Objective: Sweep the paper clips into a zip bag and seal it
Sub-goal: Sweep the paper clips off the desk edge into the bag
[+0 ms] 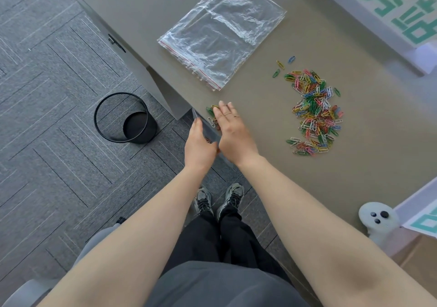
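- A black wire-mesh wastebasket point(123, 118), round and open-topped, stands on the grey carpet floor point(47, 70) at the left, its tiles laid in a herringbone of ribbed strips.
- The left hand point(198, 144) is at the table's left edge, fingers curled on a clear zip bag point(208, 132) held open just below the edge; the thin film is hard to make out and a few clips seem to show through it.
- The right hand point(230, 129) lies flat with straight fingers close together, palm side against a small cluster of paper clips point(211, 115) at that same edge, right beside the bag's mouth.
- A stack of zip bags point(220, 37), crinkled, glossy and transparent with a red line along the closure, lies flat farther away on the table.
- The main pile of paper clips point(315, 112) sits to the right, well apart from the hands: a loose curved heap of coated wire loops in green, red, yellow, blue, pink and white, with a few strays at its far end.
- The table point(272, 176) is smooth, matte and grey-brown.
- A white controller point(377, 220) with dark buttons rests at the near right.
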{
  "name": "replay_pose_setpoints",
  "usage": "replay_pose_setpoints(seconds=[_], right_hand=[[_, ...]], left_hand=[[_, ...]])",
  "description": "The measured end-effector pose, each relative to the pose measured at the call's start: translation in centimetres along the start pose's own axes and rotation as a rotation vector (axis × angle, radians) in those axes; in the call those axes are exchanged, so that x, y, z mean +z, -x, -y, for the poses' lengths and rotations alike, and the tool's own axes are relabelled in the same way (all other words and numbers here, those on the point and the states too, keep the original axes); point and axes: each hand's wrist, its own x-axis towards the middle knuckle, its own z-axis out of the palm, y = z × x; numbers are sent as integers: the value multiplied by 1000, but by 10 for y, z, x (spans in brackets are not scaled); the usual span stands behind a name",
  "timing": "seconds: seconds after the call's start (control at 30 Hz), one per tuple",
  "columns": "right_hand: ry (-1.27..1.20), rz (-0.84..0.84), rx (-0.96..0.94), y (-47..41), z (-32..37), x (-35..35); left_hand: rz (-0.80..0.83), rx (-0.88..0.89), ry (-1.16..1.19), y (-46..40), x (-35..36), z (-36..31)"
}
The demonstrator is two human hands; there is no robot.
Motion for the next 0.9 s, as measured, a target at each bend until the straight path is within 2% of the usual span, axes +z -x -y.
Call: replay_pose_setpoints(seconds=[0.47, 0.63, 0.9], right_hand=[[-24, -2, -46, 30, 20, 19], [-133, -4, -49, 41, 24, 19], [-227, -359, 250, 44, -14, -14]], left_hand=[[-22, -1, 46, 1, -8, -1], [-4, -15, 54, 2, -6, 2], [100, -30, 116, 11, -3, 2]])
